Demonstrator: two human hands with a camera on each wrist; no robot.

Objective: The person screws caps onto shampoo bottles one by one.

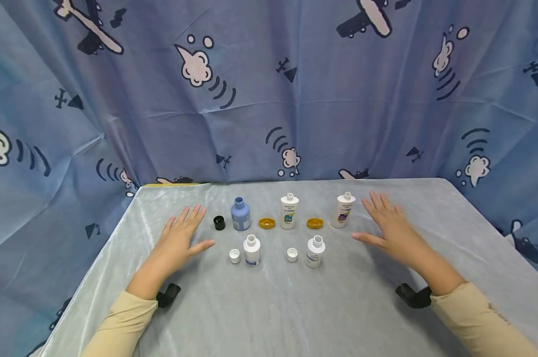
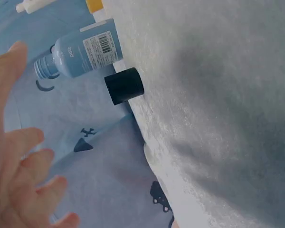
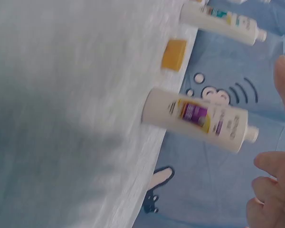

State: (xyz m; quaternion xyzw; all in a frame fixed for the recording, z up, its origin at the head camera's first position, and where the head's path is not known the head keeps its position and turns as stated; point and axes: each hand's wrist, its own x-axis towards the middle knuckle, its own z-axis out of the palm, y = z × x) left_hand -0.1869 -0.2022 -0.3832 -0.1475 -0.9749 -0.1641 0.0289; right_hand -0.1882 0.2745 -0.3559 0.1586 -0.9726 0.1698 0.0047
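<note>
My left hand (image 1: 178, 243) is held over the left side of the table with fingers spread, holding nothing. Nearest to it are a black cap (image 1: 219, 222) and a blue bottle (image 1: 241, 214) without its cap. On the right, my right hand (image 1: 390, 229) is likewise spread and holds nothing, beside a white bottle with a purple label (image 1: 342, 210). A white bottle with a teal label (image 1: 289, 211) stands in the back row between two amber caps, a left one (image 1: 266, 223) and a right one (image 1: 315, 223). In front stand two small white bottles, left (image 1: 252, 251) and right (image 1: 315, 252), both uncapped.
A white cap (image 1: 235, 256) lies left of each small bottle, the second white cap (image 1: 292, 255) being near the middle. Everything stands on a table with a pale grey cloth (image 1: 269, 317). A blue patterned curtain (image 1: 251, 99) hangs behind the table's far edge.
</note>
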